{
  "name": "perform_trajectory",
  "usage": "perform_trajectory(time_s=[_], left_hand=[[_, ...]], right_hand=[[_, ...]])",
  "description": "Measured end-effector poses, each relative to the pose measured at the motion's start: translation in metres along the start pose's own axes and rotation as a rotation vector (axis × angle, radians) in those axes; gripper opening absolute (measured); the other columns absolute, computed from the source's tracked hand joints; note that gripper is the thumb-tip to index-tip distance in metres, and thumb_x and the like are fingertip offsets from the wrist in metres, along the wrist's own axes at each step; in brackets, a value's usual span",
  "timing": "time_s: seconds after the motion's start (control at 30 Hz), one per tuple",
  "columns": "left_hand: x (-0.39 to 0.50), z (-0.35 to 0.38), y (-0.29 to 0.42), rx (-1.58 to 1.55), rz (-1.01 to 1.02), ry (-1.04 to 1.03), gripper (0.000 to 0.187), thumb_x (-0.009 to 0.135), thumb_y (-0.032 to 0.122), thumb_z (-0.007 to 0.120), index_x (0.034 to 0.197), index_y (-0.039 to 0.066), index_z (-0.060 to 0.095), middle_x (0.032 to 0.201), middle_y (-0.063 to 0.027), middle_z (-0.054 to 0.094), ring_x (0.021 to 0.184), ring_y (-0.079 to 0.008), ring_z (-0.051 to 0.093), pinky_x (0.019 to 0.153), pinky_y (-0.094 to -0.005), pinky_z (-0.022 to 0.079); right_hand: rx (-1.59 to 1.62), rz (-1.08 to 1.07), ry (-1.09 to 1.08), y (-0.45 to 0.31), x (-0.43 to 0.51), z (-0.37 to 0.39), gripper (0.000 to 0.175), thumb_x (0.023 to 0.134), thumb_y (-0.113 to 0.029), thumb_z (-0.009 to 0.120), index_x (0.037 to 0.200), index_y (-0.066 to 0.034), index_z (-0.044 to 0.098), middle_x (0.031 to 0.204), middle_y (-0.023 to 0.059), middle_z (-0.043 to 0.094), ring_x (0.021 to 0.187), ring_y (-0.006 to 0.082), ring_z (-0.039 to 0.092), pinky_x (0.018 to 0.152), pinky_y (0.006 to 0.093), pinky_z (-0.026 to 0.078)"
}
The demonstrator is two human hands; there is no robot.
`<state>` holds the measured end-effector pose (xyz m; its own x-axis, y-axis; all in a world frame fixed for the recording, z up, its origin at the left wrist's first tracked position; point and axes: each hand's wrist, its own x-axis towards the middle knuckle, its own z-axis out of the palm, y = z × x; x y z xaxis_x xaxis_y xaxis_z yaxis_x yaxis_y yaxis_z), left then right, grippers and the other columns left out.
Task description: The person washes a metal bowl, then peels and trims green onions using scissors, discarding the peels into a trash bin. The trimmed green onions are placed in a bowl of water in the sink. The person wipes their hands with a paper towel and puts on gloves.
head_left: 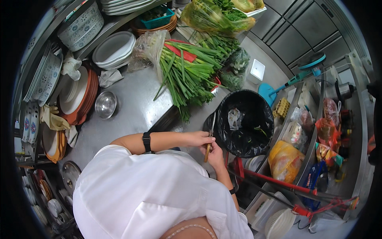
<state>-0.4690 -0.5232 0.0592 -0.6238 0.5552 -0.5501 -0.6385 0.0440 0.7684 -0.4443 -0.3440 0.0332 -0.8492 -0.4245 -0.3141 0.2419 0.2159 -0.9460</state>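
My left hand (pixel 200 139) and my right hand (pixel 215 155) meet in front of my body, at the near left side of a black-lined bin. Between them is a knife with a wooden handle (pixel 206 154) and a narrow blade (pixel 213 122) pointing away from me, seen nearly edge-on. The fingers of my right hand are around the handle, while my left hand grips where handle and blade meet. Inside the bin (pixel 243 142) lie a crumpled clear plastic piece (pixel 235 119) and some green scraps (pixel 261 131). Part of the handle is hidden by my fingers.
Bunched green stalks (pixel 191 71) overhang the steel counter's (pixel 134 101) edge. A metal bowl (pixel 105 104) and stacked dishes (pixel 115 49) stand to the left. Right of the bin are a blue-handled scrubber (pixel 294 78), shelves of bagged goods (pixel 286 161) and a red bar (pixel 280 182).
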Motion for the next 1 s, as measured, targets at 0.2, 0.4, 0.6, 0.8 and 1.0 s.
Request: perform_trajectory(time_s=[0.2, 0.4, 0.6, 0.8, 1.0], left_hand=[[-0.011, -0.101, 0.051, 0.554, 0.172, 0.126, 0.034, 0.093, 0.027, 0.057, 0.117, 0.001, 0.059, 0.096, -0.0078, 0.066, 0.085, -0.0162, 0.064, 0.072, -0.0303, 0.052], [0.035, -0.186, 0.167, -0.002, 0.389, 0.470, 0.026, 0.095, 0.018, 0.053, 0.112, 0.000, 0.059, 0.094, -0.0073, 0.066, 0.075, -0.0135, 0.064, 0.066, -0.0278, 0.054], [0.144, -0.268, 0.267, -0.377, 0.352, 0.758, 0.025, 0.093, 0.014, 0.052, 0.112, -0.002, 0.052, 0.098, -0.0131, 0.059, 0.075, -0.0238, 0.063, 0.062, -0.0341, 0.056], [0.261, -0.353, 0.313, -0.095, 0.093, 1.213, 0.029, 0.090, 0.025, 0.058, 0.094, -0.004, 0.055, 0.087, -0.0163, 0.057, 0.067, -0.0263, 0.058, 0.051, -0.0408, 0.048], [0.268, -0.378, 0.318, 0.304, -0.108, 1.156, 0.047, 0.086, 0.038, 0.067, 0.086, -0.007, 0.056, 0.071, -0.0137, 0.057, 0.051, -0.0275, 0.052, 0.050, -0.0421, 0.046]], right_hand=[[0.039, 0.225, 0.069, 0.002, 0.041, -0.022, 0.023, 0.079, -0.007, 0.072, 0.097, 0.0000, 0.059, 0.072, 0.0008, 0.060, 0.063, 0.0083, 0.055, 0.056, 0.0240, 0.044], [0.019, 0.321, 0.289, 0.010, 0.073, -0.090, 0.018, 0.080, -0.010, 0.072, 0.084, -0.0026, 0.056, 0.064, 0.0006, 0.055, 0.053, 0.0090, 0.052, 0.050, 0.0228, 0.041], [0.134, 0.335, 0.342, 0.019, 0.110, -0.149, 0.018, 0.081, -0.013, 0.072, 0.082, -0.0024, 0.057, 0.063, 0.0008, 0.055, 0.053, 0.0093, 0.052, 0.049, 0.0241, 0.041], [0.114, 0.384, 0.378, 0.053, 0.111, -0.187, 0.021, 0.082, -0.017, 0.072, 0.084, -0.0009, 0.059, 0.067, 0.0017, 0.058, 0.057, 0.0102, 0.054, 0.052, 0.0262, 0.044], [0.095, 0.608, 0.404, 0.078, 0.104, -0.205, 0.025, 0.079, -0.021, 0.074, 0.081, -0.0003, 0.060, 0.069, 0.0050, 0.061, 0.062, 0.0132, 0.057, 0.059, 0.0304, 0.047]])
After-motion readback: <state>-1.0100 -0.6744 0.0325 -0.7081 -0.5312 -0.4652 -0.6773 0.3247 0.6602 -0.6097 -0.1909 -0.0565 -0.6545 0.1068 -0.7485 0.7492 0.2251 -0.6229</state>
